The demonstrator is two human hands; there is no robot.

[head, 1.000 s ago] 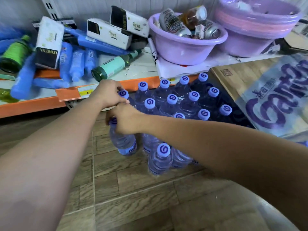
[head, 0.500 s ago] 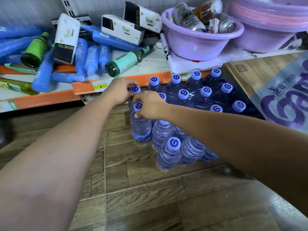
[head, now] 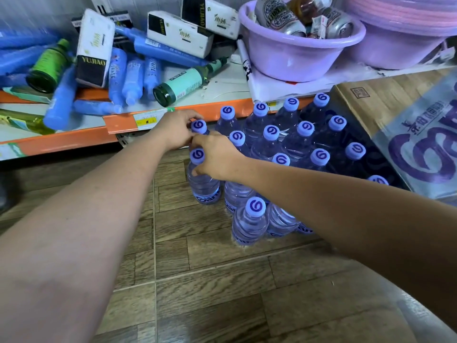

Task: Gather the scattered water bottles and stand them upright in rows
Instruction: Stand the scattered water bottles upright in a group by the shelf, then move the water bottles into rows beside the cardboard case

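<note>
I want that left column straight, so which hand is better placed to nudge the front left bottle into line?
Probably the right hand: its fingers already wrap the neck of the front left bottle. The left hand is at the bottle behind.

Two arms of the person enter the picture from the bottom, one from the lower left corner and one from the right edge. Both forearms are bare along all the length that is visible; no sleeve shows on them. The left hand (head: 176, 131) and the right hand (head: 217, 157) are bare too, with no glove. On the wrists and on the fingers that can be seen there is no watch, no band and no ring. The forearms look smooth and quite slim
</note>
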